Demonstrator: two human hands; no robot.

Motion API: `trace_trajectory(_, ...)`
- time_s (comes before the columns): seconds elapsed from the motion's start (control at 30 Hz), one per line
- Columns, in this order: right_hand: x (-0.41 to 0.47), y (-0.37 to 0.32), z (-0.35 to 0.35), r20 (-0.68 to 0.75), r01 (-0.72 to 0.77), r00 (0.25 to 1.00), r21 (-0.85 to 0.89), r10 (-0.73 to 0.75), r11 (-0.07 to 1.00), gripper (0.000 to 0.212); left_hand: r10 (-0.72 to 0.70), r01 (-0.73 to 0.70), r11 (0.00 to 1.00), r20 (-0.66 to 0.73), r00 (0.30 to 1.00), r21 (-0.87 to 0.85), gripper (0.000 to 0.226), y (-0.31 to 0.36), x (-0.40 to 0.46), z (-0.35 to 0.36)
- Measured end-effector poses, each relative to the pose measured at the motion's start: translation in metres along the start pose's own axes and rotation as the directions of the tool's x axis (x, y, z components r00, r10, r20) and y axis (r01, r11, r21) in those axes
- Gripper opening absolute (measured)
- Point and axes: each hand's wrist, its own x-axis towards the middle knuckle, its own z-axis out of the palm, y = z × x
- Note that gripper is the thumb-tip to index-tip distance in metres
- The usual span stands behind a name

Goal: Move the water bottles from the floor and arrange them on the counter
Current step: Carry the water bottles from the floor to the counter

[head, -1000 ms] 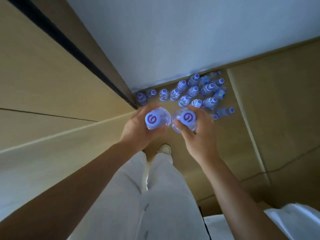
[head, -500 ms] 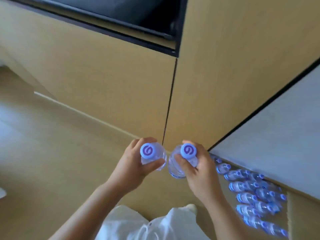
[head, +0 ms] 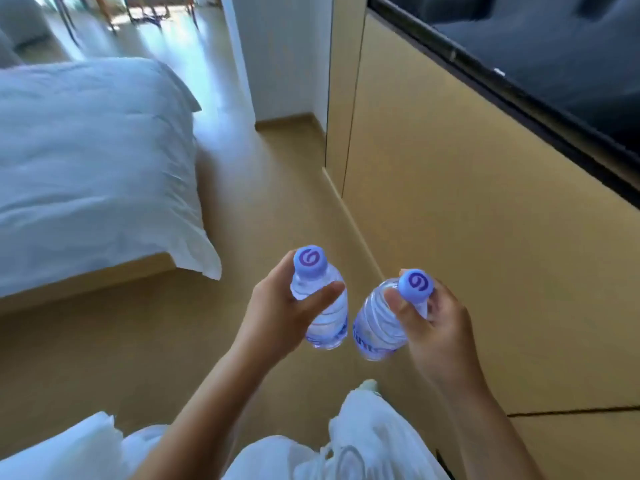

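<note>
Out in front, above the wooden floor (head: 277, 188), the left hand (head: 277, 313) gripped one water bottle (head: 323, 306) and the right hand (head: 433, 327) another bottle (head: 375, 323), both near the neck, caps up, probably so they'd set down upright. No counter in view yet.

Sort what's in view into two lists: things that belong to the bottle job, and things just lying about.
Part of the job:
left hand, gripping the left bottle
right hand, gripping the right bottle

Just there:
bed with white bedding
wooden floor
wooden cabinet
dark screen above it
</note>
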Motion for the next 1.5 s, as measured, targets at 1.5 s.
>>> trace_trajectory(1.5, 0.707, -0.084, 0.489, 0.364, 0.125, 0.922, 0.044, -0.132, 0.991, 0.016, -0.153, 0.178, 0.984, -0.381, 0.912, 0.031, 0.020, -0.184, 0.719, -0.302)
